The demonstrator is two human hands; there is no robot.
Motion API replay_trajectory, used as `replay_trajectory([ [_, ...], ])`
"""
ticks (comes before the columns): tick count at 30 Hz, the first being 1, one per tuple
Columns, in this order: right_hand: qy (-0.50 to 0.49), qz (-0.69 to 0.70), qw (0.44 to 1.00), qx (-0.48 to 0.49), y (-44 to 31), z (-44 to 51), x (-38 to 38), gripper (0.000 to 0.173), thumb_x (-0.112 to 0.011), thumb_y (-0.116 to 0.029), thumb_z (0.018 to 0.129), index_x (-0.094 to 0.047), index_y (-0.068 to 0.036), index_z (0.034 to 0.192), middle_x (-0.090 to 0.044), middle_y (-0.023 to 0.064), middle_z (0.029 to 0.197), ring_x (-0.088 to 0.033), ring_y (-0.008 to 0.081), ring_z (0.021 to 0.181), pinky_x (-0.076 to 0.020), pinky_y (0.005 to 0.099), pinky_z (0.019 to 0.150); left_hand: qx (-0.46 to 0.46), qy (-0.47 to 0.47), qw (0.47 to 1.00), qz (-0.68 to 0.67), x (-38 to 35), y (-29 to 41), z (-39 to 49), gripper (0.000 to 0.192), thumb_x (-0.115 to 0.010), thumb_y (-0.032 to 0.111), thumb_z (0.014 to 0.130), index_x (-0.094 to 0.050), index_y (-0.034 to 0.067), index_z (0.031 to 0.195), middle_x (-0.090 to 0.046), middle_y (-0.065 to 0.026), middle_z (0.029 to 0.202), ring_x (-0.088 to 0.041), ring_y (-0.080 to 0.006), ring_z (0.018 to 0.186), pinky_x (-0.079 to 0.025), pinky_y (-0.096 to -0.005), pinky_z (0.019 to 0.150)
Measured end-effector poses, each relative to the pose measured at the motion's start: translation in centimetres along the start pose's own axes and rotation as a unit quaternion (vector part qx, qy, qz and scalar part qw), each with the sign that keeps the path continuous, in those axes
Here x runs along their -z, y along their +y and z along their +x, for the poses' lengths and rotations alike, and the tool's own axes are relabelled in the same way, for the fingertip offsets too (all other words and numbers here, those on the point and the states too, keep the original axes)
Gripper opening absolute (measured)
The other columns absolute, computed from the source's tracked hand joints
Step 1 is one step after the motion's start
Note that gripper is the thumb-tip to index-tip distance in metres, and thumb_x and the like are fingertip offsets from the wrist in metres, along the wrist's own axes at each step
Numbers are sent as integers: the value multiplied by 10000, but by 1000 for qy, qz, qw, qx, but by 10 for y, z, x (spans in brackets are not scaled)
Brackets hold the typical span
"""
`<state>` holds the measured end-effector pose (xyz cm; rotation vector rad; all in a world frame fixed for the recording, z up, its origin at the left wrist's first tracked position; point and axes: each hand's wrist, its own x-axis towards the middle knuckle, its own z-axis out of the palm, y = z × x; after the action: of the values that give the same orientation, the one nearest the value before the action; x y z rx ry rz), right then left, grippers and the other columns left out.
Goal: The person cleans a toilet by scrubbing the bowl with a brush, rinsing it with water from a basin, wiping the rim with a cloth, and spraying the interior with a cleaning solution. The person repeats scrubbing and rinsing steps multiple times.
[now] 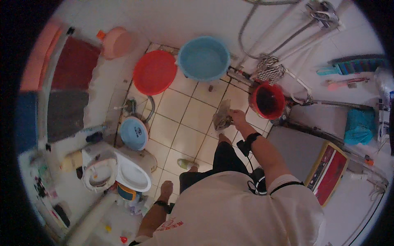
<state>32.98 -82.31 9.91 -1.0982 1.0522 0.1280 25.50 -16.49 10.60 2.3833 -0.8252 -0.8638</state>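
My right hand (238, 117) is in front of me at the right, its fingers closed on a crumpled grey-brown cloth or bag (222, 119). Which of the two it is stays unclear in the blur. The bundle hangs over the tiled floor (197, 113) and hides part of my right foot. To its right stands a red bucket (267, 101) with a dark inside. My left hand (166, 188) hangs low beside my left leg, with nothing seen in it; its fingers are too blurred to make out. A white washbasin (134, 172) is nearest to it.
Along the far wall are a red basin (155, 72) and a larger blue basin (204, 58). A small light-blue basin (134, 133) and a grey hose (150, 107) lie left. A shower hose (241, 37) loops overhead-right. A grey appliance with a red panel (327, 172) stands at my right.
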Motion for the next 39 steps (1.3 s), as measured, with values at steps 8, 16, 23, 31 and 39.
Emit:
replay_trajectory([
  [8, 146, -140, 974, 105, -66, 144, 99, 189, -766, -220, 874, -699, -44, 900, -696, 92, 833, -681, 201, 711, -540, 376, 596, 279, -59, 947, -146, 39, 192, 198, 316, -544, 219, 932, -705, -16, 1067, -705, -195, 1142, -660, -344, 1085, -534, -407, 943],
  [16, 29, 230, 956, 179, -72, 308, 152, 207, -632, -168, 926, -642, -5, 1054, -613, 89, 815, -625, 247, 693, -522, 403, 613, 115, -149, 979, 84, 29, 171, 209, 202, -550, 139, 935, -685, -11, 947, -692, -185, 1038, -660, -351, 1023, -544, -448, 901],
  [23, -50, 204, 974, 85, -130, 305, 151, 291, -581, -114, 925, -567, -39, 1206, -579, 111, 1024, -620, 298, 870, -571, 424, 750, 121, -212, 960, 139, 19, 150, 198, 194, -533, 110, 923, -694, 16, 975, -692, -170, 1046, -654, -328, 1044, -557, -438, 881],
  [31, 33, 396, 915, 64, -190, 263, 138, 444, -634, -223, 938, -529, -56, 1336, -609, 147, 1220, -648, 326, 973, -581, 460, 837, 177, -168, 969, 23, 6, 157, 211, 243, -510, 168, 954, -695, 21, 1012, -686, -173, 1098, -655, -339, 1044, -550, -447, 899],
  [39, 157, -270, 945, 100, -131, 286, 181, 314, -582, -104, 950, -567, -40, 1257, -645, 119, 1109, -648, 271, 1014, -568, 388, 836, 247, -124, 955, -105, -19, 135, 194, 335, -633, 307, 975, -677, 5, 1112, -722, -131, 999, -706, -238, 953, -557, -373, 857],
])
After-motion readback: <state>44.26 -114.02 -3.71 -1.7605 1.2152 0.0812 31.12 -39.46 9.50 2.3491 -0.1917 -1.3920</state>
